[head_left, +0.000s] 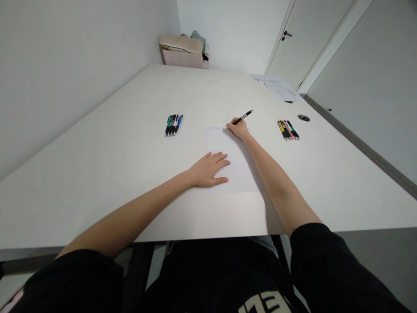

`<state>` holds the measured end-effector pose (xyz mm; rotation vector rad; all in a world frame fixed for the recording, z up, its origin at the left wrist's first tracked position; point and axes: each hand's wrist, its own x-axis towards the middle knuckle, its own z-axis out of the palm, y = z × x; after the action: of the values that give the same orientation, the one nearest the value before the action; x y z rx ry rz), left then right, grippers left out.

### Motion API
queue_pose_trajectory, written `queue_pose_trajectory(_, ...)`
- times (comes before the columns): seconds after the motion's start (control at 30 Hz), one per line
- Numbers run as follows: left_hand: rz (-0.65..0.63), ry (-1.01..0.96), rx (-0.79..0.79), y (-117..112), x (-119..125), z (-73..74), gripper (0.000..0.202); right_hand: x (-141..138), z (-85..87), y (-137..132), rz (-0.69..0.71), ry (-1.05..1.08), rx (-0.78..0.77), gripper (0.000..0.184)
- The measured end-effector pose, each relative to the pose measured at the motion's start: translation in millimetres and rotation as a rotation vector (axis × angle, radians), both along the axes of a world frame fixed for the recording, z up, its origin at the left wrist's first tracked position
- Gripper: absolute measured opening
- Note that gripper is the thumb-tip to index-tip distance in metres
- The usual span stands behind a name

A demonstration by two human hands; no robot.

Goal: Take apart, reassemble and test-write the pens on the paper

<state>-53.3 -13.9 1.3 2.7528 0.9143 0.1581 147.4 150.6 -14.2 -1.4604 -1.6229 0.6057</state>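
A white sheet of paper point(234, 167) lies on the white table point(114, 174) in front of me. My left hand point(208, 168) rests flat on the sheet's left edge, fingers stretched out. My right hand point(239, 128) pinches a black pen point(243, 117), whose tip touches the paper's top edge. Several pens point(173, 124) lie in a row to the left of the sheet. Another row of several pens point(288, 129) lies to the right.
Loose papers point(280, 89) lie at the table's far right corner, near a round cable hole point(303, 118). A box with folded cloth point(184, 52) stands past the far edge. A door point(309, 34) is at the back right.
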Motion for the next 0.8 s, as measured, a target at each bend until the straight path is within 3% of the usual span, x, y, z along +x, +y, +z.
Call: queue_pose_trajectory(0.8,0.003,0.038,0.039,-1.0,-0.3,0.9,0.063,3.1,-3.6,5.9,0.009,-0.015,-0.008,0.008)
